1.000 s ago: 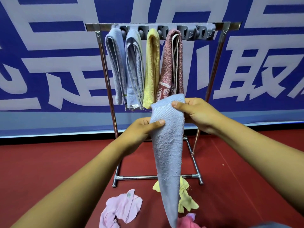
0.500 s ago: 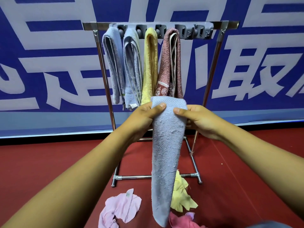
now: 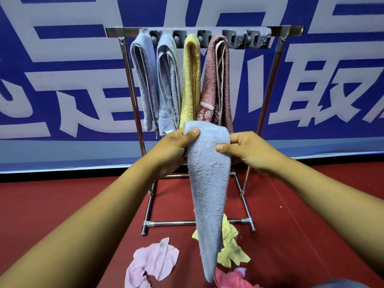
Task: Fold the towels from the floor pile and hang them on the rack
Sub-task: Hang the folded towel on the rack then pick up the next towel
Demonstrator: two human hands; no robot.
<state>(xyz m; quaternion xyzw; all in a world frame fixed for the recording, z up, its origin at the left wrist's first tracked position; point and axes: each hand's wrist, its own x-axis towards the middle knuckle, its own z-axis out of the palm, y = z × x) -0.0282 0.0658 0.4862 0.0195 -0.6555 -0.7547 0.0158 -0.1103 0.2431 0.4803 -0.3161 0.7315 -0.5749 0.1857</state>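
Centre frame: left hand [image 3: 173,151] and right hand [image 3: 247,153] each pinch the top of a folded blue towel [image 3: 208,179], thumbs on its front, grip closed on the cloth; it hangs to a point. Behind, upper centre, rack [image 3: 207,30] holds four towels: two blue, yellow towel [image 3: 190,80], red towel [image 3: 218,80]. Bottom centre, floor pile: pink cloth [image 3: 151,265], yellow cloth [image 3: 230,244].
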